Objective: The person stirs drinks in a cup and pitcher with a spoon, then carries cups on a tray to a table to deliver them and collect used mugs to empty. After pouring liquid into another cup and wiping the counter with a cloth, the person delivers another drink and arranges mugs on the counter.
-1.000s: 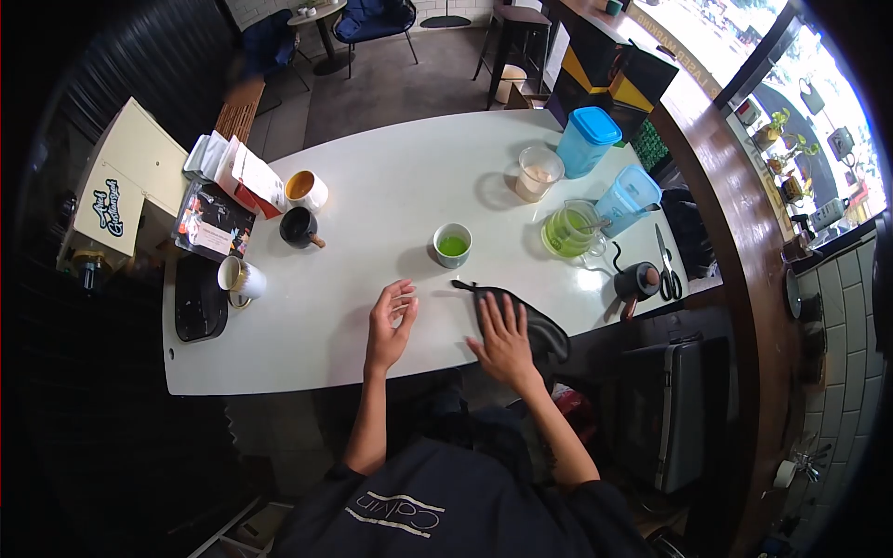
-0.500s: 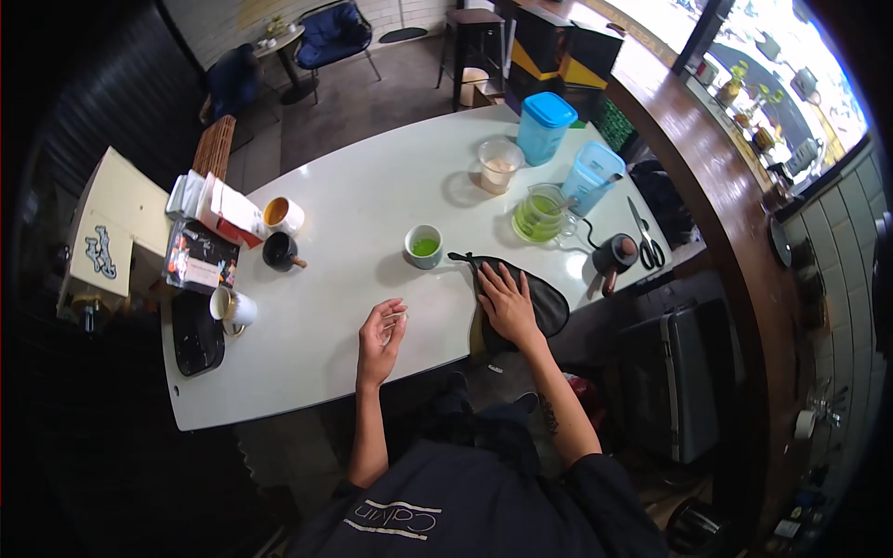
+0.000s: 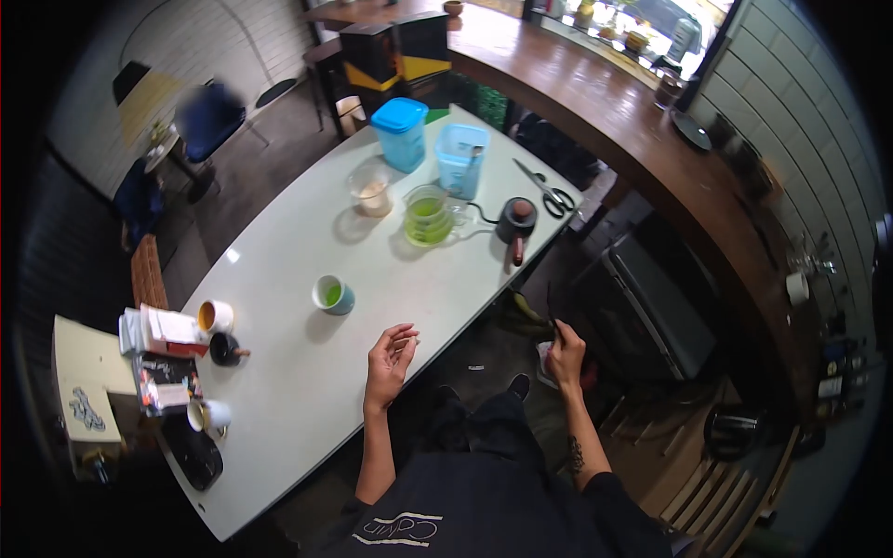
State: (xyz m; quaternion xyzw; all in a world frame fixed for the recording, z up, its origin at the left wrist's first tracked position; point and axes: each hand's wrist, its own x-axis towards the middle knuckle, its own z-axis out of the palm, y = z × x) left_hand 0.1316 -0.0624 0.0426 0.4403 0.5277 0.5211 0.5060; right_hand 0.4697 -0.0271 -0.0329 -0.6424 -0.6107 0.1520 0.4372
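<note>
My right hand [image 3: 566, 358] is off the table's right edge, its fingers closed on the black pouch [image 3: 551, 305]. Only a thin dark edge of the pouch shows above the fingers, against a dark background. Over the near edge of the white table [image 3: 279, 409] hovers my left hand [image 3: 389, 367], empty, with loosely bent fingers apart. The nearest thing to it is a pale cup [image 3: 337, 296] with green liquid inside. Farther back stands a glass pitcher [image 3: 428, 219] of green liquid.
Two blue containers [image 3: 400, 138], a clear plastic cup [image 3: 374, 197], a black handled pot [image 3: 516, 223] and scissors [image 3: 556, 200] occupy the far end. Mugs [image 3: 216, 316], papers and a black tray [image 3: 191, 456] are at left. A wooden counter [image 3: 642, 139] runs along the right.
My right hand has lifted the black pouch off the table and carried it right, past the edge. The view has turned to the right. My left hand stays bent and empty.
</note>
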